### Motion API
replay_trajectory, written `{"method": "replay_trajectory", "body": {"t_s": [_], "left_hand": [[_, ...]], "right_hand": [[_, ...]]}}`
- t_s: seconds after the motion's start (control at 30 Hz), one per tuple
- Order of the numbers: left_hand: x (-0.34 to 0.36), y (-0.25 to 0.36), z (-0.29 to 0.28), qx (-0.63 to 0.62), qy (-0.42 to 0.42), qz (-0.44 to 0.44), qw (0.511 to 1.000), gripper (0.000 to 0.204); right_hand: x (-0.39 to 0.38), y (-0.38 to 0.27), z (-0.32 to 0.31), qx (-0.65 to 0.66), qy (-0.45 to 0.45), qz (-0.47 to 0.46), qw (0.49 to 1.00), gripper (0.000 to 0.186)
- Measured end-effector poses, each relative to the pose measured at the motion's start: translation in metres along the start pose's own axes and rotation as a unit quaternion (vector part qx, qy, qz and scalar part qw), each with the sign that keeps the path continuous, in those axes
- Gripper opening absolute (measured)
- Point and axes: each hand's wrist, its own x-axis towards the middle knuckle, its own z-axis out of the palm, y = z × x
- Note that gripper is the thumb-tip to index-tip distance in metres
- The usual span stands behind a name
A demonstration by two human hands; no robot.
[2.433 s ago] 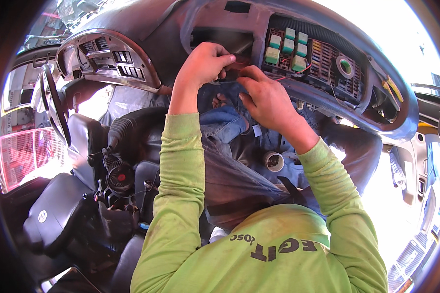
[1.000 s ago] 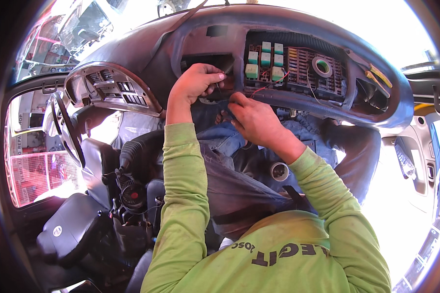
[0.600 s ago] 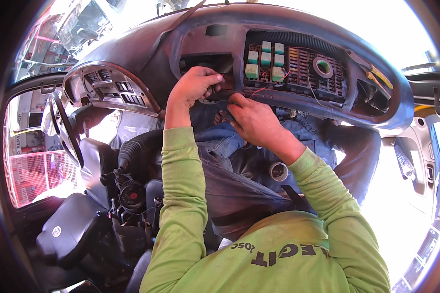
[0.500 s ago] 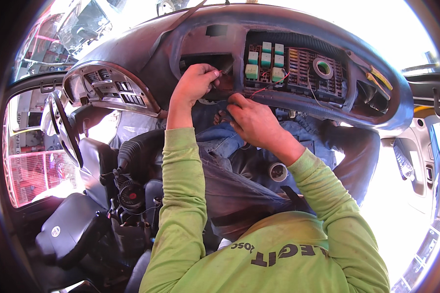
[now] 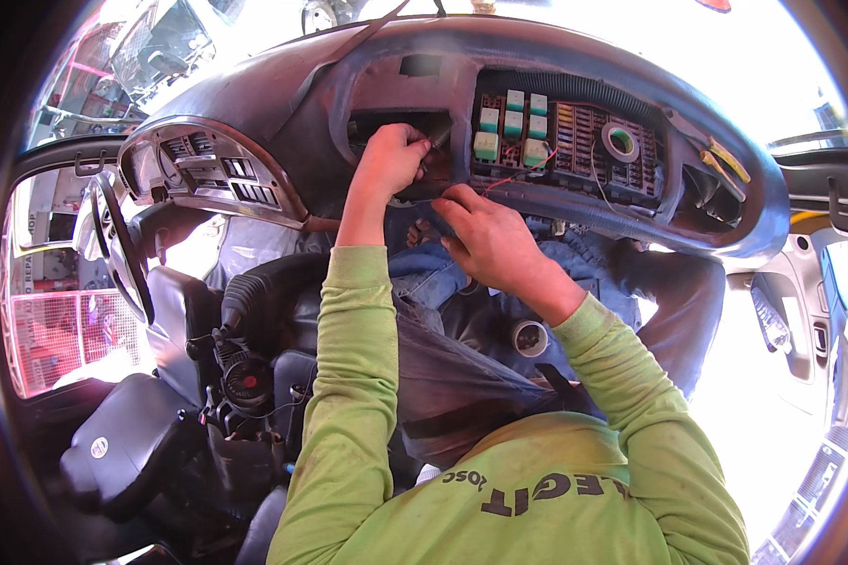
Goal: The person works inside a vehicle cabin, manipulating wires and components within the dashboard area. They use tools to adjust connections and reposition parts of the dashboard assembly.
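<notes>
Well, left hand (image 5: 391, 162) at dashboard opening (image 5: 441, 130).

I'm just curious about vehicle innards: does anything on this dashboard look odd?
Yes: a grey ring-shaped roll sits on the exposed black fuse panel, seemingly not part of it, and a thin red wire trails out toward the right hand.

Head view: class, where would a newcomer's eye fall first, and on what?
Probably on the bright yellow-green sleeves rising from the lower edge, leading to the left hand and right hand at the dashboard. Next, perhaps, the green-and-white relays right of the left hand, then the tape roll and yellow-handled tool farther right.
</notes>
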Motion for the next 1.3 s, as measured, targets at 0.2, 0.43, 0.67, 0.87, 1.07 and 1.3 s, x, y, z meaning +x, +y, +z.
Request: {"method": "replay_trajectory", "body": {"t_s": [0.2, 0.43, 0.67, 0.87, 1.07, 1.3], "left_hand": [[0.003, 0.003, -0.002, 0.011, -0.038, -0.029, 0.999, 0.025], [0.005, 0.0, -0.009, -0.044, -0.088, -0.021, 0.995, 0.024], [0.012, -0.009, -0.002, 0.078, -0.011, 0.049, 0.996, 0.024], [0.018, -0.025, 0.005, 0.273, 0.127, 0.171, 0.938, 0.023], [0.018, -0.022, 0.022, 0.347, 0.14, 0.104, 0.922, 0.02], [0.022, -0.022, 0.014, 0.274, 0.148, 0.157, 0.937, 0.025]], "right_hand": [[0.001, 0.002, 0.002, -0.013, 0.001, -0.013, 1.0, 0.025], [-0.005, 0.005, -0.002, -0.018, -0.043, -0.003, 0.999, 0.03], [-0.016, -0.011, -0.036, 0.008, -0.027, -0.01, 1.0, 0.04], [-0.022, -0.01, -0.108, 0.009, 0.112, 0.028, 0.993, 0.031], [-0.026, 0.027, -0.154, -0.153, 0.209, 0.091, 0.961, 0.032], [-0.042, 0.064, -0.154, -0.262, 0.161, 0.184, 0.934, 0.043]]}}
